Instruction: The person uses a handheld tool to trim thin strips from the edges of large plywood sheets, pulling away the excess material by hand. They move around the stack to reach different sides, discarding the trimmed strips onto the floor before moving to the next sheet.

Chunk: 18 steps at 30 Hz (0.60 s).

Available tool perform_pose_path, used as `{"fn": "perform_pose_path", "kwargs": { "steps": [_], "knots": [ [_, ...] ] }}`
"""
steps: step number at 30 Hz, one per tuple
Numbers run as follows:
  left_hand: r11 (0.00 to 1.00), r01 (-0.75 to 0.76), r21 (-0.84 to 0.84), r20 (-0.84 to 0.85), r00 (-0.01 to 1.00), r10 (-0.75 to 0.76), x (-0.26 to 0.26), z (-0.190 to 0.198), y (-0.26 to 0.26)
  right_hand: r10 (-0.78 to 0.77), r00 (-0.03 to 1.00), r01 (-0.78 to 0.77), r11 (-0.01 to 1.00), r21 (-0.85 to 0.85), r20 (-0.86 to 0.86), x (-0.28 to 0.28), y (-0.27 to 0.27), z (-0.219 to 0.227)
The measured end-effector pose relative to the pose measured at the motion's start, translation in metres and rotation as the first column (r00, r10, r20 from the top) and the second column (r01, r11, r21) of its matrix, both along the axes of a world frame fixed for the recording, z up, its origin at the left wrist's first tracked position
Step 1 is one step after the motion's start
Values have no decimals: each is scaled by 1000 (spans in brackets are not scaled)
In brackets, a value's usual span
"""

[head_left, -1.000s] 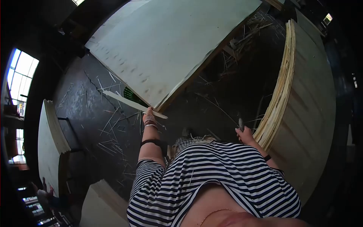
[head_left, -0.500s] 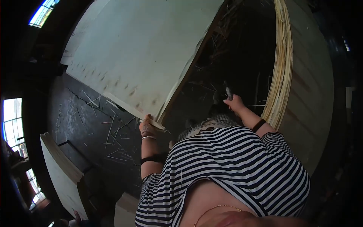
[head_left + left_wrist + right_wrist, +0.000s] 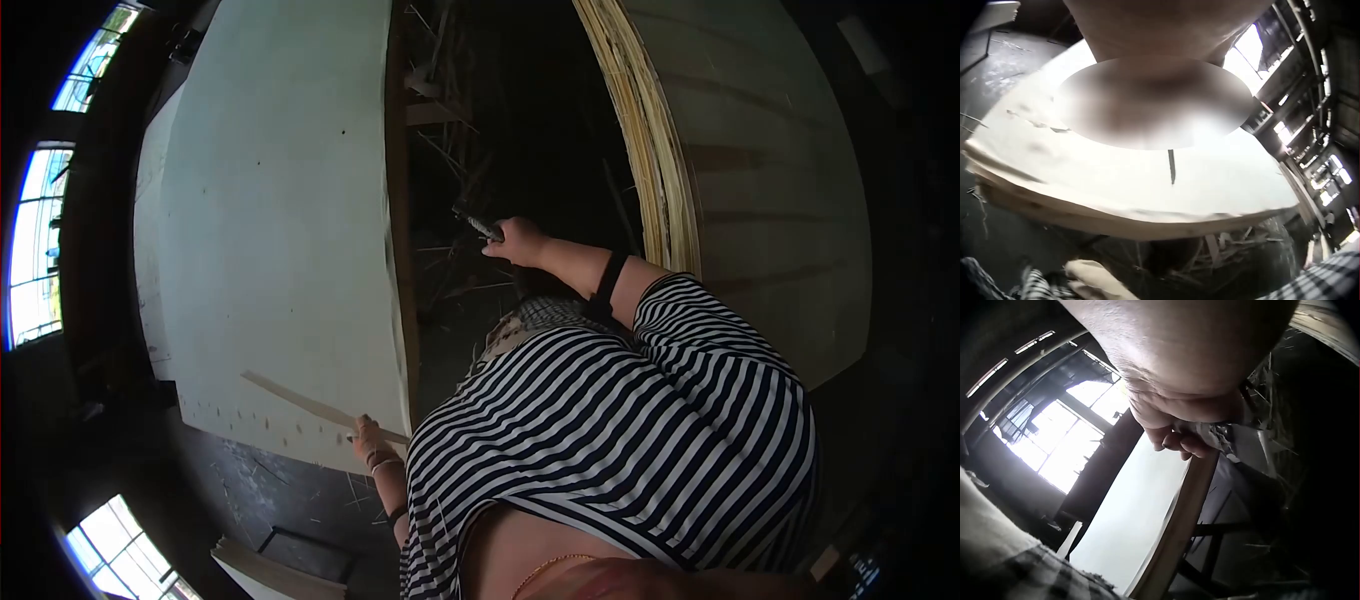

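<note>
My left hand (image 3: 368, 440) holds a long, thin strip of wood veneer (image 3: 300, 400) over the near corner of a large stack of pale veneer sheets (image 3: 290, 220). A blur covers this hand in the left wrist view, where the stack's top sheet (image 3: 1116, 181) spreads beneath it. My right hand (image 3: 520, 243) grips a short, narrow tool (image 3: 478, 222) with a grey wrapped handle, off the stack's right edge. Curled fingers (image 3: 1188, 445) show around the tool in the right wrist view; its tip is hard to make out there.
A second veneer stack (image 3: 650, 130), with ragged layered edges, stands to the right across a dark gap. Loose wood scraps (image 3: 440, 150) lie in that gap. Another stack (image 3: 265, 570) sits at the lower left, near a dark metal frame (image 3: 300, 540).
The view has turned, so the main stack appears more upright. My left hand has brought the strip from the stack's edge to over its top. The right hand has moved left, nearer that stack.
</note>
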<state>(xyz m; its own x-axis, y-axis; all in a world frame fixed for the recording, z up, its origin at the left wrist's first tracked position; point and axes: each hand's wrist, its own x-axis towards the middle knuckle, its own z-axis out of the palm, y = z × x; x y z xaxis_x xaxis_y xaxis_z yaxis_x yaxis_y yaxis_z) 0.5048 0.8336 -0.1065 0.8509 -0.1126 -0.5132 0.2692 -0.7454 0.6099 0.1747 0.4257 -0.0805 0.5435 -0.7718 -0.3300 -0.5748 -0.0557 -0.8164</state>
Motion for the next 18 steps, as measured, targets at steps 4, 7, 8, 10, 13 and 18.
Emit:
{"fn": "perform_pose_path", "kwargs": {
  "steps": [4,7,8,10,13,18],
  "knots": [
    [881,178,-439,-196,938,-287,-52,58,-215,-21,995,22,1000,-15,102,8,-35,26],
    [674,446,-589,-239,701,-672,-99,89,-331,-133,977,140,990,-29,169,6,-50,49],
    [546,451,-706,-227,586,-778,-115,91,-358,-209,961,205,978,42,179,2,-54,55],
    [443,468,-765,-269,393,-879,-151,96,-405,-326,927,307,943,125,185,-12,-63,53],
    [389,436,-812,-388,95,-917,-212,87,-449,-566,640,455,824,337,520,-49,-66,56],
    [233,573,-786,-422,-221,-879,-285,60,-472,-792,452,708,599,375,412,-124,-50,59]
  ]
}}
